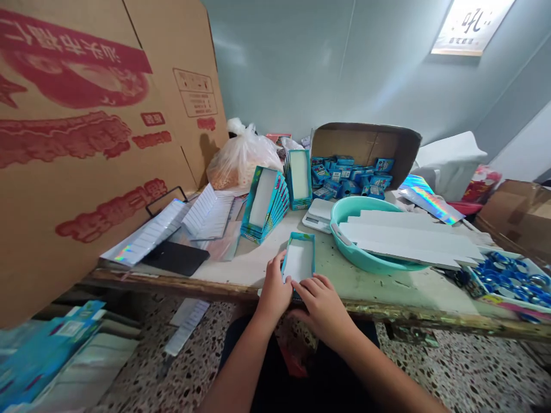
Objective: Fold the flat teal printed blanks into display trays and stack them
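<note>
Open tray [300, 258], near the worktop's [249, 269] front edge, reaching forward from between the two grips. The left grip [278, 282] holds its near-left corner; the right grip [317, 293] lies over its near end, whether pinching cannot be told. Good practice would steady the left wall while pressing the near end evenly, lest it buckle. Nested trays [264, 207] stand beyond the left grip.

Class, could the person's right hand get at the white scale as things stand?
Probably yes: nothing visible blocks the right hand, at the open box, from the white scale, though the basin crowds one side.
</note>
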Demonstrator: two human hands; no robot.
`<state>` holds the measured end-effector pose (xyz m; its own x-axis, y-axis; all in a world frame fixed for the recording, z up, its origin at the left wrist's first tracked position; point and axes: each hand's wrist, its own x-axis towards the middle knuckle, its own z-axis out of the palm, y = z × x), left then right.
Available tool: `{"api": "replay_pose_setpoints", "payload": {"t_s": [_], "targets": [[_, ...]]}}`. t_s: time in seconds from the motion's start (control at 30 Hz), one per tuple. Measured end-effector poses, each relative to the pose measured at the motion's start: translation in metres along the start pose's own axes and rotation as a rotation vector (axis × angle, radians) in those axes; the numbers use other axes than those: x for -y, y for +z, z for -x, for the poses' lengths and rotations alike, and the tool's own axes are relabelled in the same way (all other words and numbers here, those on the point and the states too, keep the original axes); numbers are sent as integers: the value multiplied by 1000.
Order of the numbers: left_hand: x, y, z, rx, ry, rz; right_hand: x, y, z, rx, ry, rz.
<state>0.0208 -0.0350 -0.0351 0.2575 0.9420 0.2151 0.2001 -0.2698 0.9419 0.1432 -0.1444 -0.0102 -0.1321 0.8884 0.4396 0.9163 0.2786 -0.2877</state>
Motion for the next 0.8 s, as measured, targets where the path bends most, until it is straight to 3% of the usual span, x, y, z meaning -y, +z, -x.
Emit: {"api": "replay_pose_setpoints", "payload": {"t_s": [0.17, 0.23, 0.33, 0.43, 0.57, 0.7, 0.8], "targets": [[0, -8, -8, 41, -286, 414, 2, 3, -5, 28, 116, 4], [-9, -15, -8, 54, -410, 606, 5, 2, -7, -64, 122, -86], [-31, -25, 2, 211, -470, 753, 17, -7, -9, -209, 100, -273], [-50, -31, 19, 348, -451, 783, 31, -19, -8, -116, 32, -399], [-60, -39, 39, 392, -327, 688, 40, -30, -4, 69, -46, -462], [-60, -40, 42, 424, -170, 600, 40, -30, -9, 65, -171, -471], [-59, -31, 21, 382, -130, 576, 33, -23, -21, 15, -178, -434]]}}
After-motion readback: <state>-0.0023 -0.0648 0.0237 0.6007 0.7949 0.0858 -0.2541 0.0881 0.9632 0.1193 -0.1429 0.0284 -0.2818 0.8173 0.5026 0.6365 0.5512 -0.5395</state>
